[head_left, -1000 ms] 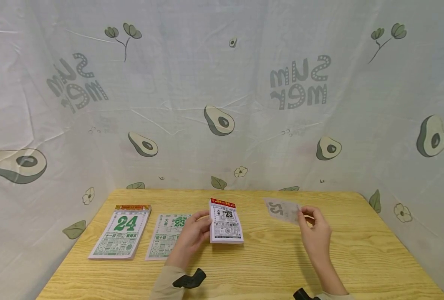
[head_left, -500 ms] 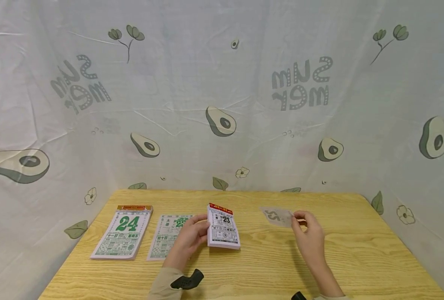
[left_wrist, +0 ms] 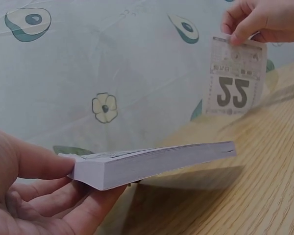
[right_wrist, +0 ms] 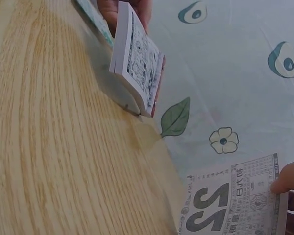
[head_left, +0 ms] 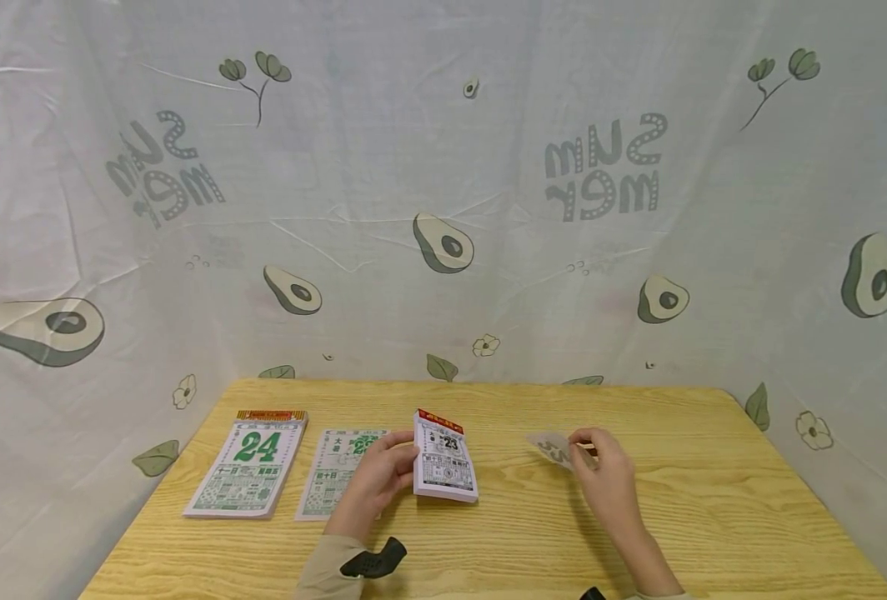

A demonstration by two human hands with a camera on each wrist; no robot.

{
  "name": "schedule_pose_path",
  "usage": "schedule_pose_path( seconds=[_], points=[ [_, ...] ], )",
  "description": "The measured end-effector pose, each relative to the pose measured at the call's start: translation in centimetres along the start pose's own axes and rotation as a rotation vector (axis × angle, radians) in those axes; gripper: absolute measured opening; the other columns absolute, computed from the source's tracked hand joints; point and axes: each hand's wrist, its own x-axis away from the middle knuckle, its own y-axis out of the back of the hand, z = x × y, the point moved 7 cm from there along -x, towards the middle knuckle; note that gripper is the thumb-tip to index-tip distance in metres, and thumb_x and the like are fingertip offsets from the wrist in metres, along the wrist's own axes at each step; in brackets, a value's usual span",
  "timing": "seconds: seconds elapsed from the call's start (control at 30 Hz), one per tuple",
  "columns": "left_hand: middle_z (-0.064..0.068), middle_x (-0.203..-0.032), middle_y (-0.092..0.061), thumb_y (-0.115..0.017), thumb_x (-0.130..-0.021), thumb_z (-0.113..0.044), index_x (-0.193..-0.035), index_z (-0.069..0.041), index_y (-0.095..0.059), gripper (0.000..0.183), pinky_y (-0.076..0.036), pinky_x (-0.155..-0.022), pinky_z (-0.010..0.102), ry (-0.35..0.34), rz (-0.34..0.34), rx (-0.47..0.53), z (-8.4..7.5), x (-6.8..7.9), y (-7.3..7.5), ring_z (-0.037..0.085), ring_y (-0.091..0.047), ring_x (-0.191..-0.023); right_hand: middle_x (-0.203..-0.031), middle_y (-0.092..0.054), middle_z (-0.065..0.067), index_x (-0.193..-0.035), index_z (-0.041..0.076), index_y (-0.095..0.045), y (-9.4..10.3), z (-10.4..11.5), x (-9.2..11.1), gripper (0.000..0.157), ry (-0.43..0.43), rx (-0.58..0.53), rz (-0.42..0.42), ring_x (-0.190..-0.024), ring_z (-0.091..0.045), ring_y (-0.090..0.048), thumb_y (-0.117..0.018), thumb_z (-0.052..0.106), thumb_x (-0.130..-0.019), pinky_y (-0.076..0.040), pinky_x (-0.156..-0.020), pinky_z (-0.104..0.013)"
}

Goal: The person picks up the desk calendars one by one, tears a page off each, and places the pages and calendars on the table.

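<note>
My left hand (head_left: 378, 477) grips the left edge of a small tear-off calendar (head_left: 445, 460), thumb on top and fingers beneath. The pad has a red header and its top page reads 23. In the left wrist view the calendar (left_wrist: 152, 164) is tilted, held above the table. My right hand (head_left: 607, 475) pinches a thin loose calendar page (head_left: 550, 447) by its edge, off to the right. A 22 shows through in reverse on that page (right_wrist: 230, 200) in the right wrist view.
A larger tear-off calendar (head_left: 248, 467) showing a green 24 lies at the table's left. Beside it lies a loose green-printed page (head_left: 331, 475), partly covered by my left hand. The wooden table (head_left: 518, 542) ends at a patterned curtain (head_left: 368, 333).
My right hand has moved left and lower with the loose page, which now hangs more edge-on. The small calendar in my left hand has dropped slightly and turned a little.
</note>
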Motion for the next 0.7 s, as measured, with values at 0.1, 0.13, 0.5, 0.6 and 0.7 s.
schedule_pose_path(
  seconds=[0.1,0.13,0.5,0.6,0.7],
  points=[
    [0.016,-0.119,-0.066,-0.053,-0.098,-0.008,-0.138,0.006,-0.04,0.045,-0.057,-0.076,0.03,0.005,-0.013,-0.008,0.1,0.0,0.2,0.016,-0.068,-0.094,-0.094,-0.068,-0.009,-0.092,0.003,-0.067,-0.6,0.1,0.1,0.009,-0.002,0.003,0.057,-0.088,-0.025,-0.064,-0.067,-0.004,-0.086,-0.055,-0.072,-0.034],
    [0.016,-0.119,-0.066,-0.053,-0.097,-0.008,-0.138,0.005,-0.04,0.045,-0.057,-0.076,0.03,0.008,-0.021,-0.017,0.1,-0.1,0.2,0.016,-0.068,-0.094,-0.094,-0.068,-0.009,-0.091,0.003,-0.066,-0.8,0.2,0.1,0.01,0.002,0.001,0.072,-0.088,-0.025,-0.064,-0.068,-0.004,-0.085,-0.056,-0.073,-0.036],
    [0.02,-0.12,-0.064,-0.054,-0.097,-0.008,-0.136,0.005,-0.043,0.043,-0.057,-0.076,0.03,0.027,-0.033,-0.113,-0.1,0.2,0.9,0.016,-0.067,-0.091,-0.094,-0.071,-0.008,-0.092,0.007,-0.065,-3.3,0.6,0.9,0.013,0.004,0.011,0.267,-0.093,-0.027,-0.069,-0.067,-0.004,-0.085,-0.057,-0.078,-0.037],
    [0.018,-0.117,-0.065,-0.056,-0.097,-0.01,-0.136,0.005,-0.044,0.044,-0.057,-0.075,0.03,0.036,-0.025,-0.116,-0.2,0.3,1.0,0.016,-0.068,-0.09,-0.099,-0.072,-0.008,-0.09,0.01,-0.063,-4.0,0.6,1.2,0.014,-0.013,0.04,0.339,-0.098,-0.028,-0.069,-0.067,-0.002,-0.086,-0.057,-0.08,-0.036],
    [0.017,-0.116,-0.066,-0.056,-0.097,-0.012,-0.135,0.005,-0.045,0.043,-0.056,-0.076,0.031,0.05,-0.016,-0.114,-0.2,0.3,1.2,0.016,-0.068,-0.09,-0.103,-0.071,-0.008,-0.089,0.013,-0.06,-4.6,0.8,1.4,0.017,-0.006,0.076,0.4,-0.101,-0.027,-0.068,-0.067,-0.002,-0.085,-0.056,-0.082,-0.037]
  ],
)
